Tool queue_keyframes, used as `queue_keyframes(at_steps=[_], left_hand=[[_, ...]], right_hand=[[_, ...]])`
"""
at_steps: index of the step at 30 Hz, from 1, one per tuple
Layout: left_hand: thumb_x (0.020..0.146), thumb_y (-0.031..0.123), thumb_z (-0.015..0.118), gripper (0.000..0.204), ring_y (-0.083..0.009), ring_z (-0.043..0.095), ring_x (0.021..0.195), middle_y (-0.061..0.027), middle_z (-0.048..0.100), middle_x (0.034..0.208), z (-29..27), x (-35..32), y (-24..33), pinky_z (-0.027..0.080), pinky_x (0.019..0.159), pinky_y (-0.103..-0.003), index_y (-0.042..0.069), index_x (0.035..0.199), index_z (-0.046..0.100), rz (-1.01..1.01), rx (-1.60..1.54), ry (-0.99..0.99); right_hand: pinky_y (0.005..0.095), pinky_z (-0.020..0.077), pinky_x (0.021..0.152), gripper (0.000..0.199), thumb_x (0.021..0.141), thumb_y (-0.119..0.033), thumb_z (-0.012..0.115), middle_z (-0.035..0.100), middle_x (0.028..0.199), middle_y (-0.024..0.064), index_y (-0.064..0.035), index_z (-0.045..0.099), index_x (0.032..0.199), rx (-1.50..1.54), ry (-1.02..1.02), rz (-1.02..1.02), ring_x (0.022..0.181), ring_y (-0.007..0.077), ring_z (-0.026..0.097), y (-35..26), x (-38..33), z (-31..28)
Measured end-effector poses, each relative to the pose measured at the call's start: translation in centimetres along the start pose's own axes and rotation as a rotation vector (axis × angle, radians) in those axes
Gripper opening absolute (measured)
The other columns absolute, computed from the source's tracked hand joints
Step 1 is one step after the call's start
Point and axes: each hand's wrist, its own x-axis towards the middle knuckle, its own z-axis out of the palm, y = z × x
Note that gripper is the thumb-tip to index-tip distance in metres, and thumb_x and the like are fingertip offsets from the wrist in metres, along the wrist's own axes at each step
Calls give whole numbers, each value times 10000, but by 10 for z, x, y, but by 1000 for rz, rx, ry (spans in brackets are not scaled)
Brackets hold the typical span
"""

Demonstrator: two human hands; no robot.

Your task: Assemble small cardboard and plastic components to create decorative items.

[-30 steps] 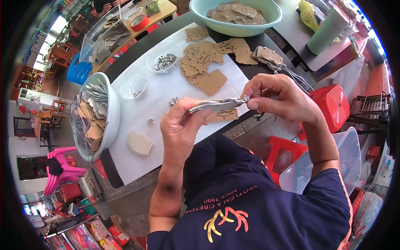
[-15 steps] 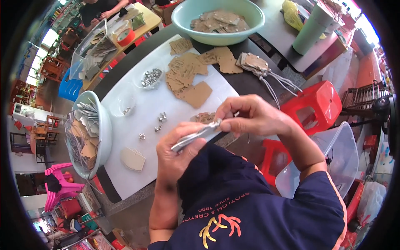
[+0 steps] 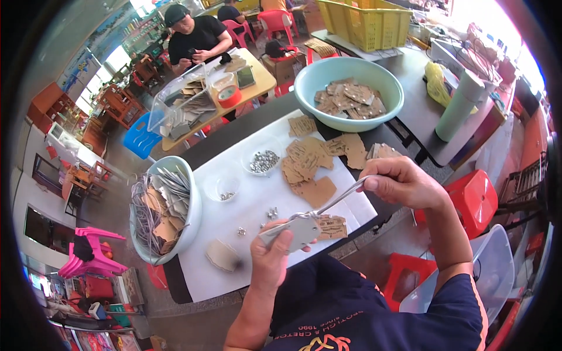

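Note:
My left hand [image 3: 271, 258] is closed round a grey cardboard piece [image 3: 301, 233] with small holes, which seems to be a thin stack. From its upper end a grey cord [image 3: 341, 199] runs taut to my right hand [image 3: 399, 182], whose fingers pinch it, raised to the right. Under the cord lies a printed brown cardboard piece [image 3: 333, 227] on the white sheet [image 3: 205, 286]. A few small metal fasteners [image 3: 242, 231] are scattered left of my left hand, near another loose cardboard piece [image 3: 222, 255].
A basin [image 3: 196, 216] of cards and cords stands left; another basin [image 3: 304, 99] of brown cards stands at the back. Between them are a cup of metal bits [image 3: 263, 161] and brown cardboard pieces [image 3: 301, 164]. A person [image 3: 199, 41] sits beyond, and a red stool [image 3: 473, 202] is right.
My right hand has moved away from the cardboard, up and to the right, drawing the cord out straight. My left hand keeps hold of the cardboard. The view has tilted up, showing the person beyond.

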Motion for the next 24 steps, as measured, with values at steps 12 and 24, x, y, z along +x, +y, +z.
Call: queue_keyframes(at_steps=[12, 24], left_hand=[[967, 57, 542, 338, -320, 642, 1068, -235, 620, 1183, -7, -19, 5, 545, 864, -396, -23, 1294, 511, -225, -5, -322], [981, 150, 559, 396, -228, 639, 1033, -175, 628, 1174, -70, -28, 13, 524, 862, -334, 6, 1341, 475, -290, 28, -343]], right_hand=[[213, 375, 460, 366, 970, -319, 584, 513, 674, 6, 16, 589, 822, -47, -231, -198, 518, 58, 484, -93, 64, -1], [233, 398, 452, 313, 891, -298, 648, 516, 595, -19, -33, 641, 726, -396, 103, -308, 483, 63, 482, -155, 313, 12]])
